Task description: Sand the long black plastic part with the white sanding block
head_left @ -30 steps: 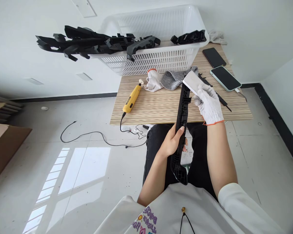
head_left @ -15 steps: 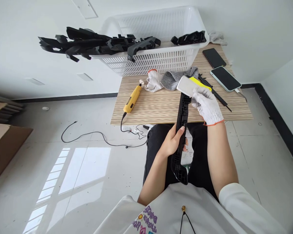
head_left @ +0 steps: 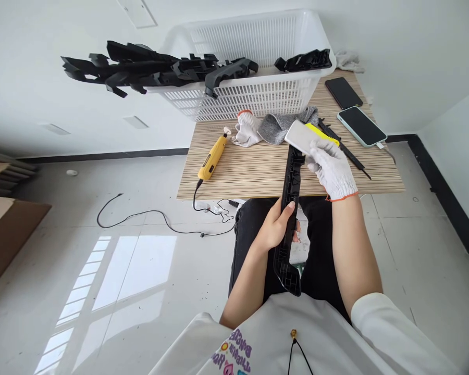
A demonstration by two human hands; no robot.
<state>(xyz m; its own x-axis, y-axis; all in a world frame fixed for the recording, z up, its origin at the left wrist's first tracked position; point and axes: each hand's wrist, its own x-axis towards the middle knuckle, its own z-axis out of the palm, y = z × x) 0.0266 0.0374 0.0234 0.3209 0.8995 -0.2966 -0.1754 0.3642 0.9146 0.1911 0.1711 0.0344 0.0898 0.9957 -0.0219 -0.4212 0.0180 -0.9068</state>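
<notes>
My left hand [head_left: 275, 226], bare, is wrapped round a long black plastic trim piece [head_left: 291, 182] with a ribbed inner side. The piece stands lengthwise over my lap, its far end reaching over the table and its curved end near my shirt. In a white glove with an orange cuff, my right hand [head_left: 330, 166] pinches a flat white piece with rounded corners [head_left: 300, 137] just above the trim's far end; whether they touch I cannot tell. Close behind those fingers shows a bright yellow strip-shaped tool [head_left: 322, 134], partly hidden.
A white plastic basket [head_left: 254, 96] at the back holds several black parts [head_left: 140, 67], some jutting out left. On the table [head_left: 242, 177] lie a yellow rotary tool [head_left: 213, 157], a glove [head_left: 247, 129], a grey cloth [head_left: 275, 127], black calipers [head_left: 352, 159] and two phones [head_left: 361, 126].
The white piece in my right hand has shifted very slightly to the right. My left hand and the black trim piece stay where they were.
</notes>
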